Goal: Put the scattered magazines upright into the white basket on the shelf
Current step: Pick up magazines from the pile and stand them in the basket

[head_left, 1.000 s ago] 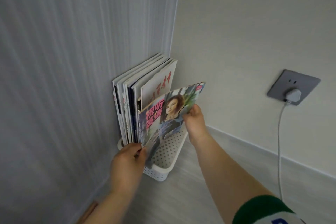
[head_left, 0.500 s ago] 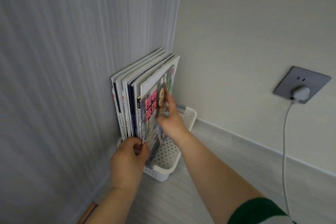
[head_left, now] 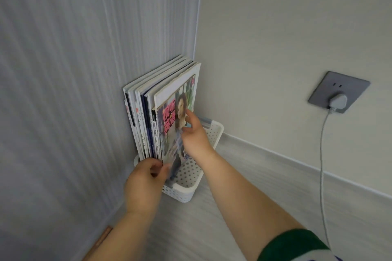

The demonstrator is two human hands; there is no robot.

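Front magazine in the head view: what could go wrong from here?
1. The white basket is bare to the right of the stack; once the right hand, flat against the front magazine, lets go, the row could lean or topple that way.
2. The left hand pinches the magazine's lower corner near the basket's rim; the corner could crease or catch there.

Grey wall socket (head_left: 337,91), white plug (head_left: 337,101), cable (head_left: 322,154).
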